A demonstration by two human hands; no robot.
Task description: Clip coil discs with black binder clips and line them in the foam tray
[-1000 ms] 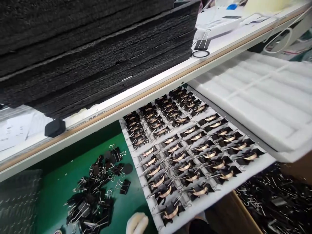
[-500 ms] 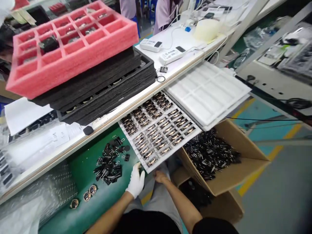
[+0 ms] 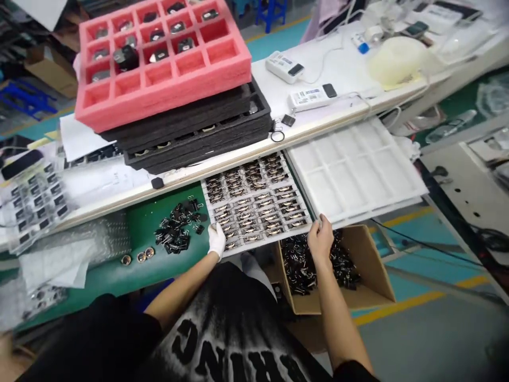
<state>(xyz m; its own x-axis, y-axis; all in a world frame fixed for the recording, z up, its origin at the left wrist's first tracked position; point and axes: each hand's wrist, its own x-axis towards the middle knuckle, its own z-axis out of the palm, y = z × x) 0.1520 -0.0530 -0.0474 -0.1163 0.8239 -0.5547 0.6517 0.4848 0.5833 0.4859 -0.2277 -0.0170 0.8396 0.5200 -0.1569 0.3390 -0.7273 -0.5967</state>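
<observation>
Clip tray (image 3: 258,244): white, its cells filled with clipped metal pieces; it lies between the two hands, back rows tucked below the raised shelf (image 3: 352,71). Its front edge juts out above a leg (image 3: 257,273), so a sag or tilt there could slide pieces from their cells.
Gloved left hand (image 3: 217,240): fingers closed on the tray's left front corner; smooth glove cloth might let the edge slip under load.
Bare right hand (image 3: 321,240): fingers bent at the right front corner, but too small and blurred to tell whether they grip or merely touch; a one-sided pull would twist the tray.
Shelf edge: close above the back rows; raising that end could catch the wire handles.
Blank white tray (image 3: 358,164): just beside the right-hand fingers; its corner might snag them.
Carton (image 3: 379,281): below the right hand, holding black clips; a piece dropped there would be hard to find.
Loose clips (image 3: 175,231): heaped on the green table (image 3: 107,286) near the glove; a sideways knock could scatter them or wedge one beneath the tray.
</observation>
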